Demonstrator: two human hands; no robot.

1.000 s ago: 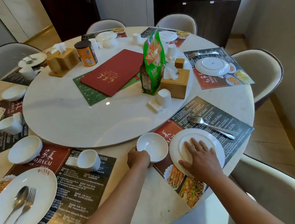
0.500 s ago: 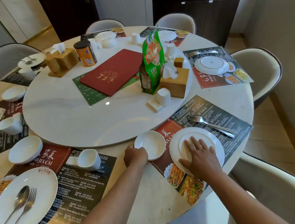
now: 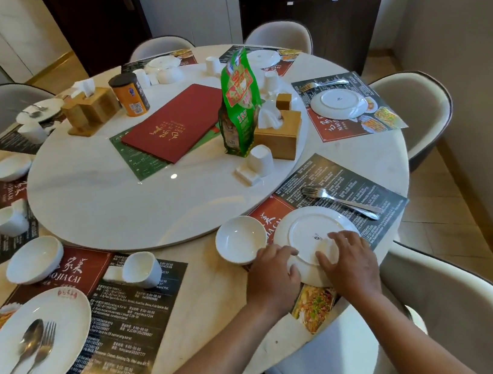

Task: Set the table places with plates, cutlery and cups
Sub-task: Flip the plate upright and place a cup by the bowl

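The left hand [image 3: 271, 273] has been moved off the small white ceramic bowl [image 3: 240, 239] onto the near rim of the round white upturned plate [image 3: 313, 241], gripping it. The right hand [image 3: 349, 262] still rests flat there. Turning the plate over, on its printed paper placemat [image 3: 343, 186], seems imminent.

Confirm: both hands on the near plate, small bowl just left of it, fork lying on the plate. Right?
Not quite. In the head view the fork lies on the placemat beyond the plate, not on it. The left hand and right hand are on the plate, with the bowl just left.
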